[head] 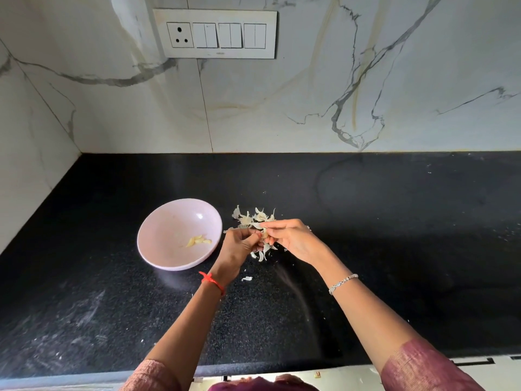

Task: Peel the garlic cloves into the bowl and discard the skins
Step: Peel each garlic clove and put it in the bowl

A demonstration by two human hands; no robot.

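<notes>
A pale pink bowl (169, 224) sits on the black counter with a few peeled yellowish garlic cloves (198, 241) inside. To its right, my left hand (239, 245) and my right hand (293, 238) meet above the counter and both pinch one garlic clove (264, 234) between their fingertips. A heap of papery garlic skins (252, 217) lies just behind the hands, and more skins (262, 255) are scattered below them. One loose skin scrap (247, 278) lies nearer to me.
The black speckled counter (394, 249) stretches wide to the right and runs left into a corner. Marble wall tiles stand behind it, with a switch panel (215, 33) high up. The counter's front edge (84, 376) is near my body.
</notes>
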